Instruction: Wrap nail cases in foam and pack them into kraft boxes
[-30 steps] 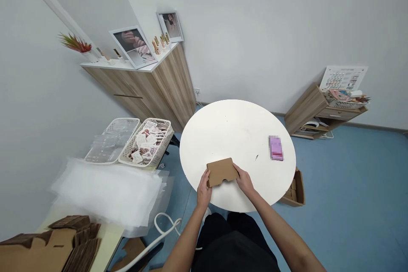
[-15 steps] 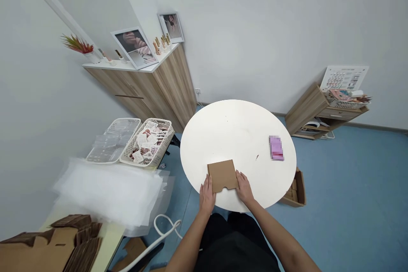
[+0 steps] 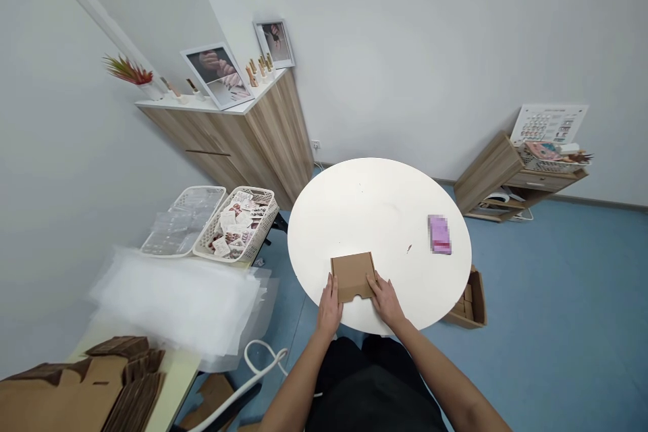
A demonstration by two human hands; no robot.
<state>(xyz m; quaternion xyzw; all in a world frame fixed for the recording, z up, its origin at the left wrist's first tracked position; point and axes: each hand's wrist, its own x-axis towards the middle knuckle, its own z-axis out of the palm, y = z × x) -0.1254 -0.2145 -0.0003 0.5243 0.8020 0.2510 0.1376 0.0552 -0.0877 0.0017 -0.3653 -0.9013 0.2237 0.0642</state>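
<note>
A small flat brown cardboard box [image 3: 352, 275], closed with a half-round notch in its near edge, lies near the front of the round white table [image 3: 374, 202]. Along its left side my left hand [image 3: 330, 305] grips the edge, fingers pointing away from me. My right hand [image 3: 385, 298] holds the right side, with fingertips over the top near the right corner. The box sits between both hands. Whatever is inside it is hidden.
A purple item [image 3: 439, 235], blurred by pixels, lies on the table's right. At left stand a basket of cards [image 3: 237, 226], a basket of clear bags [image 3: 183, 223], white sheets [image 3: 177, 304] and folded cardboard [image 3: 71, 391]. An open carton [image 3: 473, 304] with small boxes is on the floor.
My right hand has shifted from the box's right edge onto its top, fingers further over the cardboard. My left hand stays at the left side.
</note>
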